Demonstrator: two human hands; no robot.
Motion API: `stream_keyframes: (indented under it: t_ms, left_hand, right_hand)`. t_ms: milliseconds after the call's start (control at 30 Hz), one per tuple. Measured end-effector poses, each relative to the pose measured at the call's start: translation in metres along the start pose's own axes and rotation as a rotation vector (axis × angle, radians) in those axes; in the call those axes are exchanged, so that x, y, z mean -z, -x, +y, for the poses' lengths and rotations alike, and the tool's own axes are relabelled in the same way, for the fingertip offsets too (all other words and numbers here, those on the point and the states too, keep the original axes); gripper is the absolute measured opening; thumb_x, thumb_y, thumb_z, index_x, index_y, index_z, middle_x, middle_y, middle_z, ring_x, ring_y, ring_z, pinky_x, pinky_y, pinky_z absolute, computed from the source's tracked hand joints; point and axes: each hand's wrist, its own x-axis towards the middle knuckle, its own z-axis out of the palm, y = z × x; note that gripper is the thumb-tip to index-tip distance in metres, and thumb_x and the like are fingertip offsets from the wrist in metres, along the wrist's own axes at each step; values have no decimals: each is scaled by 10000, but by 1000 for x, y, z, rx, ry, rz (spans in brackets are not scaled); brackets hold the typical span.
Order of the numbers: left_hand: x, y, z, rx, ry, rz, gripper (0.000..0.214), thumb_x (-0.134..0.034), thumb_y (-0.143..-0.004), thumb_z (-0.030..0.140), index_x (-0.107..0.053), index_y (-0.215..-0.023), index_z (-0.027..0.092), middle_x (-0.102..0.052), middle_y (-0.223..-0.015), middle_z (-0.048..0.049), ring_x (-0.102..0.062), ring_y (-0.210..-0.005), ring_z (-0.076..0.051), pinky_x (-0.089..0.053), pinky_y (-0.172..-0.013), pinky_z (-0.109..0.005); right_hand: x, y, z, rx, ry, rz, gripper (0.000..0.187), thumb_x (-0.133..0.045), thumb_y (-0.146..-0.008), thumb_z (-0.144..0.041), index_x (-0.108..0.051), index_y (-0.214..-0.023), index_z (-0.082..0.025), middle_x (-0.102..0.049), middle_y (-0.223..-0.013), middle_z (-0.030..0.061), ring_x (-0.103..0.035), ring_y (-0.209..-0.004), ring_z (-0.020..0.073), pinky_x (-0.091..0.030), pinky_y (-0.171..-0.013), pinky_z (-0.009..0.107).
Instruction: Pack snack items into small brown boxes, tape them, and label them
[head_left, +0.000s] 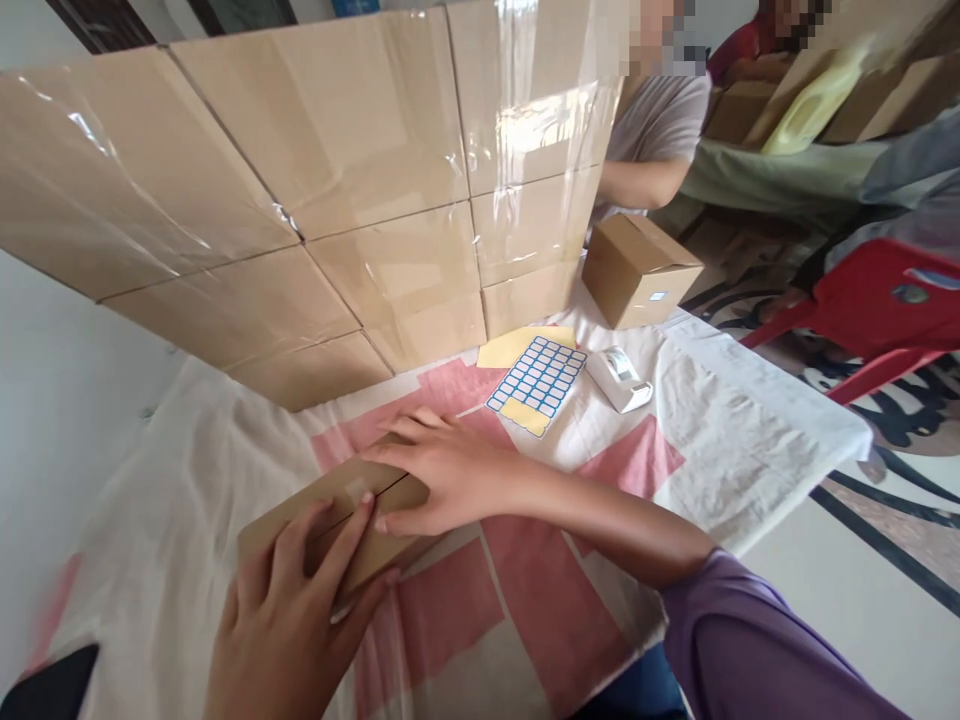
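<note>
A small cardboard box (352, 492) lies on the cloth in front of me, its flaps meeting along a seam with a small piece of tape across it. My left hand (300, 590) grips the near left part, fingers bent over the top and thumb along the front side. Over the far right end rests my right hand (435, 470), its fingers reaching to the back edge and its thumb on the top. Beyond the right hand lie a sheet of blue-edged labels (544, 375) on yellow backing and a white tape dispenser (619, 380).
Stacked cardboard boxes (390, 240) form a wall along the table's back. A closed cardboard box (637, 270) with a small label stands at the right. Behind it is another person (656, 130). A red chair (892, 300) stands beyond the cloth-covered table (750, 420).
</note>
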Motion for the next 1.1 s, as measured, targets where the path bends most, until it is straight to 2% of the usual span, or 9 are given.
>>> stream_keyframes:
  t_ms: [200,300,467,567,700,800,900,967,1100]
  left_hand:
    - [1,-4,-3,-17,51,63,498,-521,-971,541,-604,-1430,368,-589,-1434,-118,-579,-1234,-398,-514,-894,-529]
    - [-5,-3,-5,-26,76,108,489,-549,-970,521,-563,-1451,435,-620,-1432,-70,-617,-1205,-376,-502,-890,-509]
    - [-11,-8,-5,-4,-4,247,646,-649,-937,489,-445,-1543,397,-643,-1441,-79,-679,-1113,-380,-498,-890,-529]
    - [-7,-1,5,29,28,329,589,-662,-917,451,-495,-1480,398,-692,-1360,-76,-683,-1125,-381,-501,-926,-573]
    - [-10,4,64,-106,307,464,307,-682,-882,296,-619,-1177,358,-751,-1002,-62,-711,-1026,-318,-529,-942,-558]
    - [-32,-41,137,-341,550,167,213,-590,-944,316,-678,-1136,337,-749,-1125,-83,-709,-1052,-287,-532,-959,-516]
    - [-69,-119,189,-182,636,-47,532,-607,-937,398,-551,-1443,240,-500,-1571,-174,-457,-1459,-386,-405,-1162,-566]
    - [-91,-165,199,72,669,-86,711,-678,-888,430,-466,-1514,166,-355,-1655,-230,-320,-1527,-452,-303,-1213,-603]
    - [-116,-203,184,237,746,-66,771,-688,-869,509,-465,-1490,111,-522,-1463,-305,-417,-1423,-479,-317,-1154,-620]
  right_hand:
    - [10,4,11,75,-68,-23,606,-664,-947,-505,-559,-1480,-235,-459,-1609,106,-352,-1530,265,-351,-1229,416]
    - [14,1,25,11,-136,19,579,-649,-967,-506,-582,-1455,-202,-485,-1589,129,-388,-1522,253,-336,-1236,396]
    - [34,1,69,-353,-224,293,472,-652,-948,-422,-658,-1311,-119,-625,-1399,158,-622,-1253,240,-462,-1097,379]
    - [58,11,92,-620,-265,428,406,-606,-950,-421,-684,-1230,-137,-671,-1325,131,-657,-1146,228,-488,-1037,373]
    - [88,30,112,-910,-297,479,387,-563,-945,-479,-689,-1146,-173,-692,-1282,121,-641,-1159,263,-502,-996,392]
    - [98,41,130,-1064,-286,443,420,-573,-915,-541,-669,-1143,-201,-660,-1337,132,-635,-1155,304,-534,-923,411]
    - [92,52,146,-1140,-233,441,396,-573,-905,-528,-675,-1091,-193,-681,-1272,137,-648,-1109,304,-528,-928,420]
    - [80,62,152,-1183,-163,499,397,-582,-887,-518,-680,-1083,-187,-684,-1236,140,-642,-1116,304,-518,-960,433]
    - [45,87,152,-1084,-4,740,439,-539,-866,-496,-650,-1153,-183,-635,-1255,152,-586,-1214,312,-512,-1004,471]
